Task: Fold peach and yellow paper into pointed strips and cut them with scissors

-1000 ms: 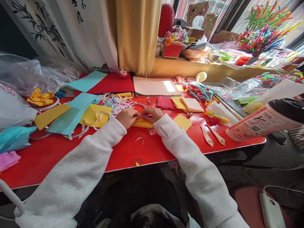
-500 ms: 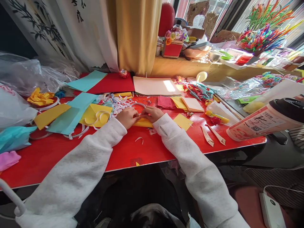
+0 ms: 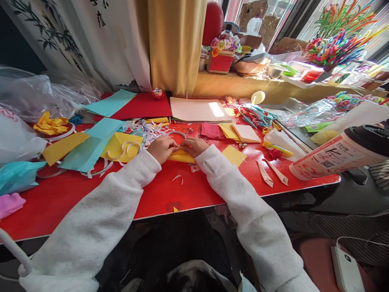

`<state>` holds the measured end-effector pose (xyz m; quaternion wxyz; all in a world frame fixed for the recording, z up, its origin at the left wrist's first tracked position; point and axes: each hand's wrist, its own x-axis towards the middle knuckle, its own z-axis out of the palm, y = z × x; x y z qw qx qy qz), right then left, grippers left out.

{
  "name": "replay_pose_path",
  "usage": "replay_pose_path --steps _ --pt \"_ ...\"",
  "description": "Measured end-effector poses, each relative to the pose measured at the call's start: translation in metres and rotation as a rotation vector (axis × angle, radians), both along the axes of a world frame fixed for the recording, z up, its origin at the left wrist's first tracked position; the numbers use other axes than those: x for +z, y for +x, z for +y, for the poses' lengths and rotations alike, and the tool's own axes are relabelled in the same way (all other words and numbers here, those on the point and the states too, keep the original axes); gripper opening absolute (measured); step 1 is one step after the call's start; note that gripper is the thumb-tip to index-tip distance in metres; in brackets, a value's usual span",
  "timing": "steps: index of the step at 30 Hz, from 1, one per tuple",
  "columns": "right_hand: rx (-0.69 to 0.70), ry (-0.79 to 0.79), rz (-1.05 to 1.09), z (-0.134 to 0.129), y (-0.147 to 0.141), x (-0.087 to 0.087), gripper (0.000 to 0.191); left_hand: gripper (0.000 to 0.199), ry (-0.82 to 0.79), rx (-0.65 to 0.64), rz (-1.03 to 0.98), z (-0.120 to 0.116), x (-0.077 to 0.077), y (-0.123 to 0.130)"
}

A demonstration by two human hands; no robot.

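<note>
My left hand (image 3: pixel 163 149) and my right hand (image 3: pixel 194 146) meet over a piece of yellow paper (image 3: pixel 181 157) on the red table (image 3: pixel 158 192). Fingers of both hands are closed at its upper edge, fingertips nearly touching; part of the paper is hidden under them. Just beyond them lies a thin white ring (image 3: pixel 176 133). A yellow sheet (image 3: pixel 122 147) with curled white strips rests left of my left hand. To the right of my right hand is a small yellow square of paper (image 3: pixel 234 155).
Shredded paper strips (image 3: pixel 152 134) are heaped behind my left hand. Stacked paper squares (image 3: pixel 247 133), a glue tube (image 3: pixel 277 149), two folded paper pieces (image 3: pixel 276 172) and a tilted drink cup (image 3: pixel 331 156) are on the right. Blue paper (image 3: pixel 91 148) lies left. The table's front edge is near me.
Both hands stay at the yellow paper with almost no visible movement. The whole view has shifted very slightly.
</note>
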<state>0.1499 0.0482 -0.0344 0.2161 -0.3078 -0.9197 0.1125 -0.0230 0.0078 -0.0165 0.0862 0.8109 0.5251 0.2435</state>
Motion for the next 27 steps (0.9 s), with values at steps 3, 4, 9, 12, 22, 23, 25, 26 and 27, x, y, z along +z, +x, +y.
replay_pose_path --steps 3,4,9,12,22,23,25,26,27 --pt "0.020 0.000 0.007 0.0012 0.0003 -0.0030 0.014 0.012 -0.021 0.005 -0.008 -0.0005 0.0009 -0.0004" --pt "0.027 0.001 0.010 0.0012 0.0004 -0.0036 0.014 0.013 -0.023 0.002 -0.002 -0.0004 0.0011 -0.0007" --pt "0.061 0.027 0.007 -0.0003 0.0008 -0.0056 0.017 0.019 -0.026 -0.022 0.066 0.0006 0.0006 -0.0029" --pt "0.076 0.050 0.020 0.0002 0.0006 -0.0073 0.020 0.017 -0.014 -0.014 0.099 0.0006 -0.0007 -0.0032" --pt "0.058 0.085 0.063 0.0038 0.0007 -0.0046 0.015 0.020 -0.051 -0.023 0.067 -0.0001 0.0016 -0.0036" --pt "0.054 0.087 0.062 0.0036 0.0007 -0.0041 0.015 0.022 -0.055 -0.030 0.080 0.0001 0.0021 -0.0038" --pt "0.058 0.082 0.063 0.0032 0.0006 -0.0037 0.015 0.023 -0.049 -0.032 0.103 0.0003 0.0025 -0.0036" --pt "0.066 0.077 0.069 0.0030 0.0007 -0.0036 0.014 0.024 -0.047 -0.028 0.110 0.0002 0.0023 -0.0033" --pt "0.076 0.072 0.076 0.0030 0.0008 -0.0037 0.015 0.024 -0.047 -0.020 0.111 0.0002 0.0019 -0.0028"
